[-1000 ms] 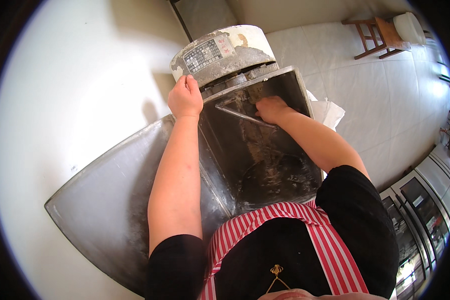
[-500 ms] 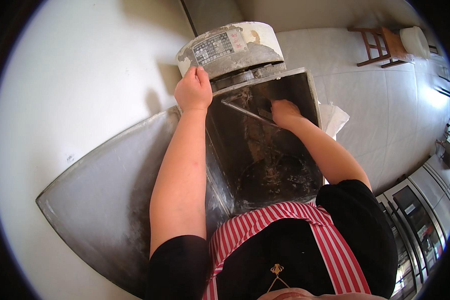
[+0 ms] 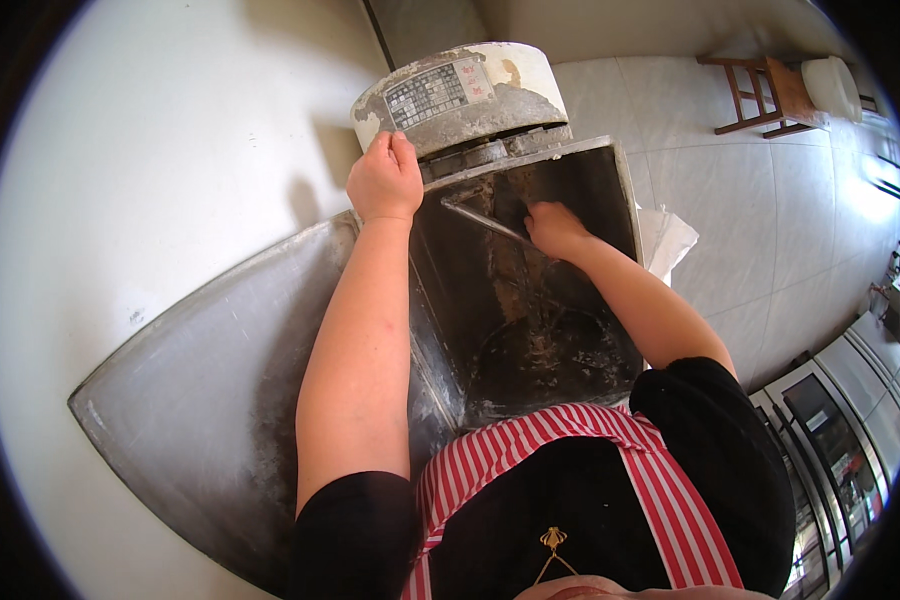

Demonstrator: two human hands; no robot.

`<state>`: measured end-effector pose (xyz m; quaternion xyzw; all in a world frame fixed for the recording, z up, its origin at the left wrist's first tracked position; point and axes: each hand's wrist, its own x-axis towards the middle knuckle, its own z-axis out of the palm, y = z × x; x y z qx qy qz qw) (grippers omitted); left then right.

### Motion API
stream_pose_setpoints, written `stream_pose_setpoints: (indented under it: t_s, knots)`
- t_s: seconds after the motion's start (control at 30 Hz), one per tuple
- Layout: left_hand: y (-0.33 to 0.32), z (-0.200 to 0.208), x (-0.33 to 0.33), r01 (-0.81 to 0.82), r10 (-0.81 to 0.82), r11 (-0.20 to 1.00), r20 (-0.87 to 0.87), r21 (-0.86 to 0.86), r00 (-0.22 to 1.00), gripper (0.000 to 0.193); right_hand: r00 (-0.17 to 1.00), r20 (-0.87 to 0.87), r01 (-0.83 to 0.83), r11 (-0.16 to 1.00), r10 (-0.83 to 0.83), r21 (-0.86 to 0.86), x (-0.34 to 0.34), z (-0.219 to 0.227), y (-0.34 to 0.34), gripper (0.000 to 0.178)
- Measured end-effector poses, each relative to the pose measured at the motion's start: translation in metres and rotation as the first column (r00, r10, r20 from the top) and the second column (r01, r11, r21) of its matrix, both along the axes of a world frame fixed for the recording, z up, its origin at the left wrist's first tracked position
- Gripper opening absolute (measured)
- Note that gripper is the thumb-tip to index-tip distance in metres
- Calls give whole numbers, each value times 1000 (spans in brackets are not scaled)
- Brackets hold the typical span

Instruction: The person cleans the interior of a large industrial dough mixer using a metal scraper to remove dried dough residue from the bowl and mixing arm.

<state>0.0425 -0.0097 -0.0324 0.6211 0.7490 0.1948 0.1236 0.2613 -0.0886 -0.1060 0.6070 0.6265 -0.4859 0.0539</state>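
A worn metal trough (image 3: 626, 205), dark and crusted inside, lies open in front of me; it looks like a dough mixer. My left hand (image 3: 385, 182) is closed at the trough's far left corner, against the pale, peeling machine housing (image 3: 528, 118); whatever its fingers grip is hidden. Inside the trough my right hand (image 3: 558, 232) is closed near the far end of the cavity, beside a slanting metal bar (image 3: 478, 216). What that hand holds, if anything, does not show. Pale residue clings to the dark trough bottom.
A broad grey metal lid (image 3: 195, 370) lies folded open to the left, near a white wall (image 3: 100, 200). White sheeting (image 3: 670, 240) hangs past the trough's right side. A wooden chair (image 3: 770, 95) and steel appliances (image 3: 830, 430) stand to the right.
My right hand has shifted slightly left inside the trough, closer to the slanting bar. The left hand stays closed by the housing, almost unmoved.
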Motion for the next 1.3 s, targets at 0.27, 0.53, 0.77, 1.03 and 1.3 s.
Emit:
stream_pose_setpoints:
  t_s: [0.27, 0.53, 0.77, 1.03, 1.3]
  knots:
    - [-1, 2, 1, -14, 14, 1000, 8, -21, 1000, 28, 998, 47, -45, 999, 47, -31, -9, -7, 10, 27]
    - [0, 3, 3, -20, 20, 1000, -2, -9, 1000, 30, 998, 53, 35, 999, -37, 42, 1, -24, 1, 29]
    - [2, 1, 3, -27, 26, 999, -35, -28, 999, 30, 872, -126, 403, 840, -472, -363, 14, -29, 9, 24]
    - [-1, 1, 1, -31, 31, 999, 7, -19, 999, 29, 538, -129, 671, 516, -833, -532, 8, -36, -8, 20]
    - [0, 5, 3, -25, 26, 999, 34, -21, 999, 26, 543, -201, 687, 569, -815, -451, 7, -57, -13, 17]
